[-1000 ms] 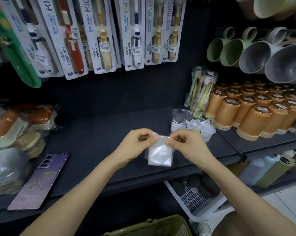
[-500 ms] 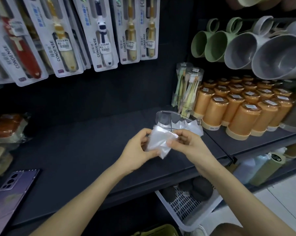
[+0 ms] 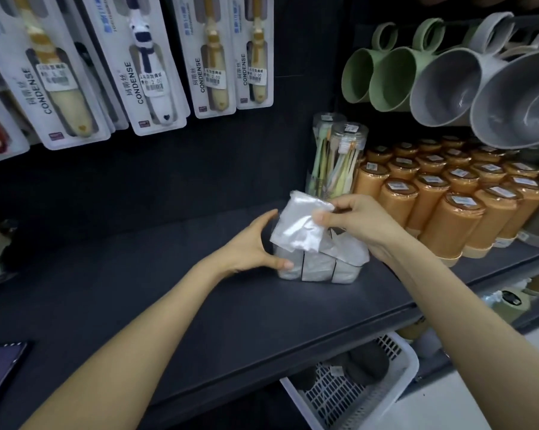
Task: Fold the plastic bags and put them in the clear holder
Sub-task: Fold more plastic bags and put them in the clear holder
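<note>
Dark flat shelf [image 3: 138, 290] carries everything. Orange lidded plastic jars [image 3: 442, 218] crowd at 2 o'clock of the clear plastic compartmented holder [image 3: 318, 270], near but apart.

Holder stands upright on the shelf. Its front cells are already packed with folded white bags.

Left hand [image 3: 249, 243] is at the holder's 9 o'clock, thumb and fingers curved round its wall, bracing it.

Right hand [image 3: 361, 221] is at 1 o'clock above the holder, thumb and fingers pinching the folded translucent white plastic bag [image 3: 296, 228]. Bag hangs over the open top; contact with the rim cannot be told.

Step judged: fold done, insertion in hand. Next: find a free cell, lower the bag edge-first, and hold the pinch until the walls take the fold.
</note>
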Motion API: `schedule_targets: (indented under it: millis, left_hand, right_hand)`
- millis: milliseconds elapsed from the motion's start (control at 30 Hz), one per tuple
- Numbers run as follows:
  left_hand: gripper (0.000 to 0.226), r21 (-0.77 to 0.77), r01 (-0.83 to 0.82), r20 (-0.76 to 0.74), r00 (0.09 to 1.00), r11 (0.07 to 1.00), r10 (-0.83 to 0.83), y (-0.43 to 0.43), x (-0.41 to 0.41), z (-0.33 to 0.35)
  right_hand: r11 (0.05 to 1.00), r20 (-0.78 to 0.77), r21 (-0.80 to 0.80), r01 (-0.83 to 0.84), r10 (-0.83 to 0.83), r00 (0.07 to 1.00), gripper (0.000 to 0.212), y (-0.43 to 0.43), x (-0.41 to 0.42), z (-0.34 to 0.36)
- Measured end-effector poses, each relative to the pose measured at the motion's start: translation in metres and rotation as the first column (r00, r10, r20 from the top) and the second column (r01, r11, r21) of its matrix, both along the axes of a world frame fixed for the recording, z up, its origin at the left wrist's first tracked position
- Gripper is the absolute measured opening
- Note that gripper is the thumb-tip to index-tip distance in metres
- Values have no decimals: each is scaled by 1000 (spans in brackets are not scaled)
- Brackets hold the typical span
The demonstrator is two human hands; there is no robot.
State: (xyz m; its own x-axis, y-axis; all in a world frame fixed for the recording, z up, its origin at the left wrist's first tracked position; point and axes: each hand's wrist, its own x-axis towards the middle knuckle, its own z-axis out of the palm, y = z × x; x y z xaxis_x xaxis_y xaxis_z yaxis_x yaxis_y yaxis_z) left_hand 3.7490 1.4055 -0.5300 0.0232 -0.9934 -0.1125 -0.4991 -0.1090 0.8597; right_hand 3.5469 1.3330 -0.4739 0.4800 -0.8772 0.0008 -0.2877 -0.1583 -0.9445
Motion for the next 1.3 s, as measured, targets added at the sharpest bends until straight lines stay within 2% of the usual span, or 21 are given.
schedule_targets:
  millis: [100, 200, 267, 433, 533, 633, 833, 1100, 1300]
  left_hand:
    - [103, -69, -32, -99, 995, 997, 25, -2, -4, -3]
    - [91, -152, -70, -143, 989, 986, 49, 5, -10, -8]
    - [91, -200, -87, -156, 986, 976, 56, 11, -13, -11]
    - [98, -267, -112, -130, 988, 957, 79, 31, -20, -16]
    - [107, -281, -126, -105, 989, 951, 100, 46, -25, -17]
    - [108, -320, -137, -84, 990, 937, 116, 58, -29, -18]
    - [105, -390, -110, 28, 991, 914, 132, 75, -32, -18]
    - [101, -457, -95, 90, 984, 884, 152, 92, -34, -21]
    - [101, -452, -94, 106, 982, 887, 158, 100, -38, -19]
  right_hand:
    - [1000, -76, 12, -11, 12, 997, 14, -10, 12, -1]
    - [1000, -214, -13, -18, 15, 977, 13, -11, 20, -5]
    - [998, -300, -62, -32, 12, 954, 19, -7, 23, -8]
    - [937, -482, -334, -98, -80, 873, 15, 13, 22, -10]
    - [901, -553, -407, -148, -114, 825, 8, 25, 21, -10]
    - [875, -560, -467, -129, -179, 809, 14, 40, 24, -14]
    - [753, -502, -647, -121, -300, 811, 19, 68, 31, -22]
    - [823, -498, -567, -18, -325, 804, 15, 92, 33, -19]
    - [806, -567, -590, -44, -375, 733, 18, 90, 39, -31]
